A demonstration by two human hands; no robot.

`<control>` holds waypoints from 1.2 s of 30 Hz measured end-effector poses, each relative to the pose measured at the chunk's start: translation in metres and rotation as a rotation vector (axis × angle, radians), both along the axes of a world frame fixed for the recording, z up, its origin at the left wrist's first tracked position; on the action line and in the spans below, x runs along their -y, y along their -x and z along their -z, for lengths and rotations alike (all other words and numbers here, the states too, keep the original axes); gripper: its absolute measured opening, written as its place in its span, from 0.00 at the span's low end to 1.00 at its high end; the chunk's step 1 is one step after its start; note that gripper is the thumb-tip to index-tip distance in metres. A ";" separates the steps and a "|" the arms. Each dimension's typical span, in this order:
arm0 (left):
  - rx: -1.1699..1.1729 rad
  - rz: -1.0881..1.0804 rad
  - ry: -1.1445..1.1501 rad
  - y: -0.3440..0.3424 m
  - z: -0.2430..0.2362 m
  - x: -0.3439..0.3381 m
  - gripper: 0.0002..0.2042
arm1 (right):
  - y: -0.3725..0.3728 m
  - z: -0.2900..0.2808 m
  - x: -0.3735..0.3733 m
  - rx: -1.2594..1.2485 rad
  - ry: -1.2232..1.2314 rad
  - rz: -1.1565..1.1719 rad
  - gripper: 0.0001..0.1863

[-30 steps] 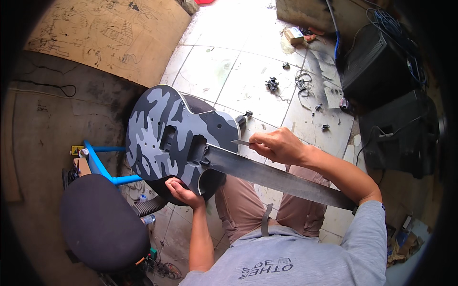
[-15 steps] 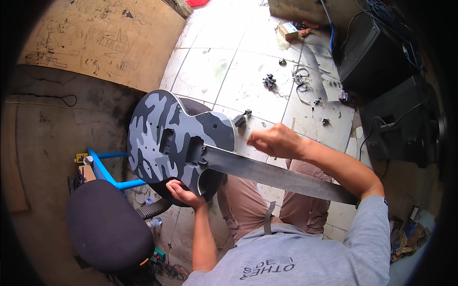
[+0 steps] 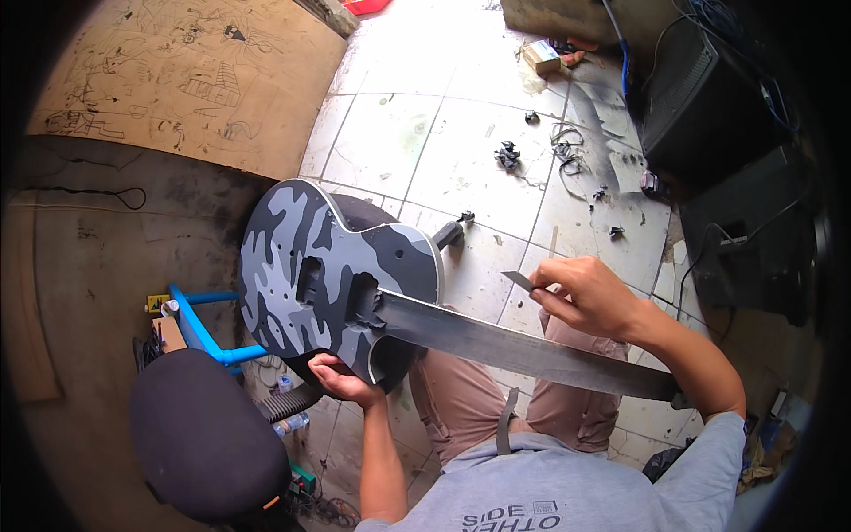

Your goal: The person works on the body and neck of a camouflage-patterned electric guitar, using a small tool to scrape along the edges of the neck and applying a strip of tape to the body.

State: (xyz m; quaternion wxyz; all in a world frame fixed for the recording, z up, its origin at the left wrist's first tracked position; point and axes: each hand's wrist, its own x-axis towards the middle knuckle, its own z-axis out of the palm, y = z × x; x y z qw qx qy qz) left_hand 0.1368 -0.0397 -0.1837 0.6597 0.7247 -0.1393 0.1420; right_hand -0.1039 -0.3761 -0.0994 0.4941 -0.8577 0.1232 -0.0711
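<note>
R hand (image 3: 585,297) pinches flat grey metal blade (image 3: 517,280), tip twd R edge of blk/grey camo guitar body (image 3: 332,264), apart; L hand (image 3: 344,379) grips nr edge.

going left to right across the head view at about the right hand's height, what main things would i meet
Blue metal tube frame → grey-and-black camouflage-painted guitar body → thin grey pointed blade → right hand → black boxy casing

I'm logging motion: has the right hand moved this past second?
Yes: the right hand moved right and down the picture, judged against the clustered black pieces on white tiles.
</note>
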 end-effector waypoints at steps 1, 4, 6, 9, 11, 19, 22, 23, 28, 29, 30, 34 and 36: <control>0.009 0.005 -0.003 0.000 -0.002 0.001 0.19 | 0.005 -0.002 0.000 -0.004 -0.008 0.026 0.07; 0.084 -0.048 -0.052 0.002 -0.007 0.010 0.19 | 0.014 -0.011 0.000 -0.031 -0.105 0.090 0.07; 0.051 -0.024 -0.005 0.000 -0.009 0.009 0.19 | 0.020 -0.014 -0.004 -0.027 -0.111 0.113 0.08; 0.041 0.055 0.056 0.000 -0.014 0.009 0.19 | 0.027 -0.019 -0.013 -0.019 -0.017 0.134 0.08; 0.073 0.053 0.022 0.003 -0.023 0.010 0.19 | 0.033 -0.027 -0.021 -0.070 0.005 0.170 0.08; 0.681 0.825 -0.740 0.029 -0.137 0.088 0.30 | 0.064 -0.024 -0.054 -0.037 0.032 0.409 0.08; 0.693 1.094 -1.058 0.014 -0.147 0.112 0.31 | 0.069 -0.022 -0.060 0.036 -0.014 0.488 0.08; 0.697 1.132 -1.126 0.005 -0.142 0.113 0.32 | 0.068 -0.021 -0.063 0.063 -0.036 0.509 0.07; 0.785 1.173 -1.251 -0.034 -0.134 0.144 0.38 | 0.074 -0.011 -0.069 0.166 -0.142 0.620 0.08; 0.791 1.098 -1.290 -0.047 -0.136 0.151 0.37 | 0.075 -0.012 -0.070 0.180 -0.172 0.636 0.08; 0.799 0.908 -1.402 -0.058 -0.138 0.157 0.35 | 0.076 -0.013 -0.071 0.187 -0.169 0.650 0.08; 0.517 0.563 -1.307 -0.088 -0.137 0.165 0.35 | 0.080 -0.017 -0.075 0.202 -0.170 0.684 0.08; 0.562 0.626 -1.304 -0.079 -0.131 0.165 0.34 | 0.082 -0.015 -0.077 0.210 -0.152 0.713 0.07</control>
